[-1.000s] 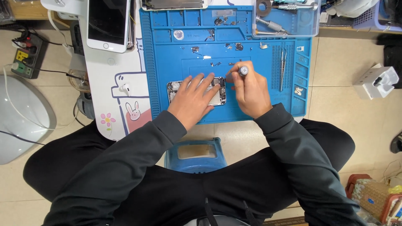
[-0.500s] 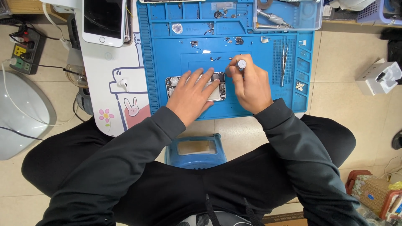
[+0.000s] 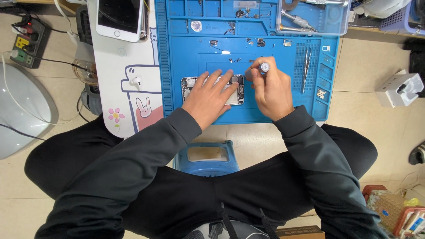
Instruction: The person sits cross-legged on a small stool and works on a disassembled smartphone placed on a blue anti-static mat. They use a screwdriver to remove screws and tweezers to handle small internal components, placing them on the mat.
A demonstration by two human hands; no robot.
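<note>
An opened phone body (image 3: 188,84) lies on the blue repair mat (image 3: 274,48), its insides showing. My left hand (image 3: 210,97) rests flat on it, fingers spread, covering most of it. My right hand (image 3: 268,90) grips a small screwdriver (image 3: 264,67) upright, its round cap pointing at the camera; its tip near the phone's right end is hidden by my fingers. Several tiny screws and metal parts (image 3: 232,59) lie scattered on the mat just beyond my hands.
Tweezers (image 3: 305,71) lie on the mat to the right. A clear tray with tools (image 3: 310,20) stands at the back right. A white phone (image 3: 119,17) and an earbud (image 3: 137,82) lie on a white mat at left. A power strip (image 3: 24,42), a blue stool (image 3: 206,157).
The view has shifted so the mat sits slightly lower in frame. My right hand with the screwdriver has edged a little away from me; my left hand stays on the phone.
</note>
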